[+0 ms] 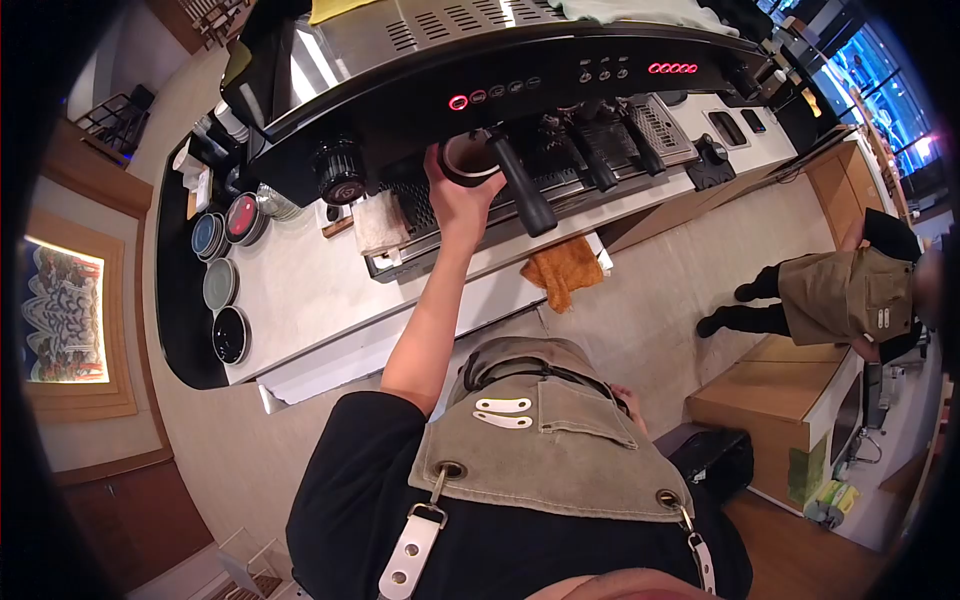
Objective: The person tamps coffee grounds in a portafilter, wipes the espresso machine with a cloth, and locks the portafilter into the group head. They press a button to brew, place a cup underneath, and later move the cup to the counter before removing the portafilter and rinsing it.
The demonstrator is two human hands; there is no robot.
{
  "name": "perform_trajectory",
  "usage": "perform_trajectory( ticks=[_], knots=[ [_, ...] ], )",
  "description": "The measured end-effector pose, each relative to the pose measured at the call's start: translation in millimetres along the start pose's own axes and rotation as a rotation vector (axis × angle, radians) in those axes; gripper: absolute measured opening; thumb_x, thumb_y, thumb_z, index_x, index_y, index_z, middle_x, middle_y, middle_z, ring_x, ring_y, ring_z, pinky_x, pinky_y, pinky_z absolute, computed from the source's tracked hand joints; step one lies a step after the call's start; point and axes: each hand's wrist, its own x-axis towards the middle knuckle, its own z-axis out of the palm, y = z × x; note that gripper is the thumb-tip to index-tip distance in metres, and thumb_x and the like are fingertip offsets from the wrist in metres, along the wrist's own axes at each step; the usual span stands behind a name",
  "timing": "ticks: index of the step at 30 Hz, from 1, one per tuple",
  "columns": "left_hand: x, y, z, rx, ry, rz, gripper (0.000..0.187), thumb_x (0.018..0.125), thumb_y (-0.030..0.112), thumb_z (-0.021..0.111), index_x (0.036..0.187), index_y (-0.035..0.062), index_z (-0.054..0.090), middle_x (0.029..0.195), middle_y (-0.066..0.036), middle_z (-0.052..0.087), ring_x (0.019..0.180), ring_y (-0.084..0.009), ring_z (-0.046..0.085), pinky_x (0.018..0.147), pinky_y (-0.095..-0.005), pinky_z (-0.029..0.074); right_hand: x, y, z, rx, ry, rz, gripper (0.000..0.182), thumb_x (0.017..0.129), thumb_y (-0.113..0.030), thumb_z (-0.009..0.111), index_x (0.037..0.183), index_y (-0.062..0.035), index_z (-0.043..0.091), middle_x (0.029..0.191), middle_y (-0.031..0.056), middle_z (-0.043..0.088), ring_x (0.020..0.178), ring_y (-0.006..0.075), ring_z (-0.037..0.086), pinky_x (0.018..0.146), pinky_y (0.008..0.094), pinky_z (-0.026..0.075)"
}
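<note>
My left hand point(460, 205) is closed around a dark cup point(468, 158) with a pale inside, held up under the espresso machine point(400, 130). Beside the cup, the black handle of a portafilter point(528, 190) sticks out toward me from the machine. What the cup contains is hard to make out. Down at my side, my right hand point(630, 405) shows only in part past the apron point(560, 455), and its fingers are mostly hidden. One button on the machine's front glows red above the cup.
Stacked saucers and a black plate point(231, 335) line the counter's left end. A pale cloth point(380, 222) lies by the drip tray. An orange cloth point(563, 272) hangs at the counter edge. To the right stands another person in an apron point(835, 298), near a wooden cabinet point(770, 390).
</note>
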Motion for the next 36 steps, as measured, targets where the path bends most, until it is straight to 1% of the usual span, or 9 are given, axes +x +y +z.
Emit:
perform_trajectory(
  ticks=[6,9,12,21,25,28,31,33,36],
  knots=[
    [0,3,-1,0.049,0.02,0.005,0.102,0.064,0.019,0.092,0.142,-0.0039,0.031,0.124,-0.017,0.063,0.112,-0.0273,0.064,0.099,-0.0354,0.05,15,-16,12,-0.115,0.012,-0.021,0.03,0.094,-0.019,0.064,0.121,-0.0069,0.064,0.096,0.0016,0.07,0.08,0.0125,0.063,0.071,0.0292,0.051],
    [0,-10,-1,0.014,0.01,0.019,0.102,0.064,0.02,0.091,0.143,-0.0042,0.031,0.124,-0.017,0.063,0.113,-0.0278,0.064,0.099,-0.0352,0.05,18,-17,16,-0.18,0.023,-0.035,0.031,0.094,-0.018,0.064,0.123,-0.0051,0.064,0.099,0.0027,0.071,0.084,0.0137,0.065,0.073,0.0269,0.051],
    [0,-8,0,0.048,0.011,0.016,0.104,0.064,0.022,0.092,0.143,-0.0041,0.03,0.125,-0.017,0.063,0.114,-0.0283,0.063,0.1,-0.0354,0.049,33,3,-6,-0.049,-0.244,-0.113,0.032,0.094,-0.017,0.065,0.122,-0.002,0.065,0.101,0.0042,0.071,0.086,0.0147,0.066,0.074,0.0261,0.052],
    [-3,-13,3,0.059,0.015,0.03,0.104,0.064,0.02,0.092,0.143,-0.004,0.029,0.126,-0.018,0.061,0.114,-0.0283,0.063,0.1,-0.0361,0.049,22,-1,1,-0.057,-0.2,-0.093,0.029,0.093,-0.012,0.064,0.118,0.0019,0.065,0.1,0.0058,0.071,0.082,0.0148,0.066,0.073,0.0274,0.053],
    [0,3,-4,0.113,0.002,-0.008,0.104,0.065,0.021,0.092,0.144,-0.004,0.029,0.127,-0.018,0.06,0.115,-0.0277,0.062,0.1,-0.0359,0.048,32,-3,2,-0.049,-0.232,-0.16,0.027,0.093,-0.014,0.066,0.114,0.0021,0.068,0.094,0.0042,0.071,0.078,0.0125,0.065,0.07,0.0262,0.052],
    [-5,-8,1,0.005,0.0,-0.001,0.105,0.066,0.02,0.092,0.145,-0.0039,0.028,0.126,-0.018,0.061,0.115,-0.0277,0.062,0.099,-0.0355,0.049,25,-9,10,-0.041,-0.195,-0.163,0.026,0.092,-0.016,0.068,0.111,0.0021,0.07,0.09,0.0026,0.071,0.075,0.0108,0.063,0.068,0.0248,0.05],
    [0,-13,6,0.017,-0.005,0.1,0.106,0.066,0.019,0.092,0.146,-0.0038,0.026,0.127,-0.018,0.06,0.115,-0.0276,0.062,0.1,-0.0352,0.048,16,-12,11,-0.05,-0.189,-0.146,0.027,0.092,-0.017,0.069,0.111,0.0022,0.07,0.089,0.0018,0.07,0.074,0.0099,0.062,0.067,0.0238,0.05],
    [-6,-6,0,0.028,0.0,0.048,0.104,0.066,0.017,0.091,0.146,-0.0036,0.027,0.128,-0.018,0.06,0.116,-0.0276,0.062,0.1,-0.0351,0.048,24,-9,10,-0.11,-0.125,-0.144,0.028,0.092,-0.016,0.07,0.112,0.0023,0.07,0.09,0.0018,0.07,0.075,0.0097,0.062,0.067,0.0234,0.049],
    [-7,-6,0,0.013,-0.012,0.016,0.103,0.066,0.017,0.091,0.145,-0.0034,0.028,0.128,-0.018,0.06,0.116,-0.0276,0.061,0.101,-0.035,0.048,34,1,1,-0.034,-0.206,-0.19,0.029,0.091,-0.015,0.07,0.114,0.0027,0.069,0.092,0.0026,0.07,0.076,0.0106,0.063,0.068,0.0246,0.05]
  ],
)
